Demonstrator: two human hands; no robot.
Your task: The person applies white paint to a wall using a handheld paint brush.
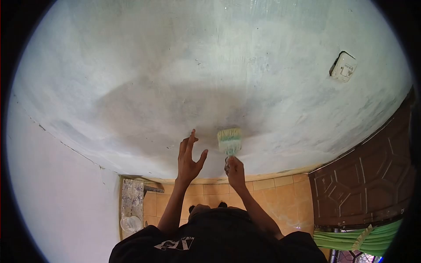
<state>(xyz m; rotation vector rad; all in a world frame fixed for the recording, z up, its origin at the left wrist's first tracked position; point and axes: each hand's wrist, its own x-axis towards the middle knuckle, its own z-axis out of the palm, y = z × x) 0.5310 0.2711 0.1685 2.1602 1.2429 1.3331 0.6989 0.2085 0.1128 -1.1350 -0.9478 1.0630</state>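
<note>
My right hand (pixel 236 173) is closed around the handle of a wide paintbrush (pixel 230 142). The brush points up, its pale yellowish bristles against or close to the wall (pixel 210 57), and green and white paint coats its ferrule. To the left of the brush, my left hand (pixel 189 158) is raised with fingers stretched out and thumb apart, holding nothing. The wall is whitish with patchy grey areas, and a broad shadow falls over it around both hands.
A loose-looking white switch plate (pixel 343 68) sits on the wall at upper right. A brown panelled door (pixel 364 175) and a green curtain (pixel 359 240) are at right. At lower left, a paint-spattered bench (pixel 132 195) bears a clear plastic container (pixel 130 224). Orange tiles (pixel 280 195) cover the floor.
</note>
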